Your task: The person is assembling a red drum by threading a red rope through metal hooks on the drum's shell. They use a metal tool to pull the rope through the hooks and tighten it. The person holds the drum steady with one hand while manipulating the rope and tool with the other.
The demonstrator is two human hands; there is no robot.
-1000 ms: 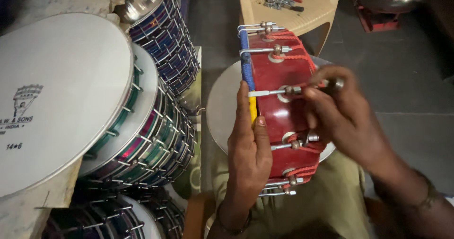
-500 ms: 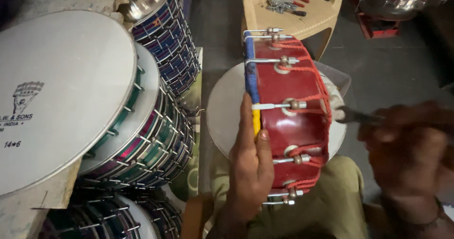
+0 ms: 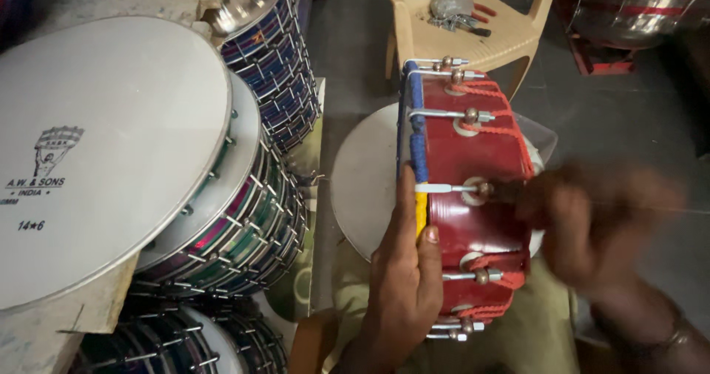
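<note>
The red drum (image 3: 466, 196) stands on edge, its long axis running away from the person. The left hand (image 3: 403, 285) lies flat against its near rim. The blurred right hand (image 3: 592, 226) is at a tuning bolt (image 3: 462, 189); its grip cannot be told.

1. A small drum (image 3: 466, 196) stands on edge in the middle, on the person's lap.
2. The left hand (image 3: 403, 285) lies on its left rim; the right hand (image 3: 592, 226), blurred, is at its right side.
3. Stacked drums (image 3: 214, 196) lie to the left.
4. A plastic chair (image 3: 473, 26) stands behind, with tools (image 3: 458, 15) on its seat.
</note>
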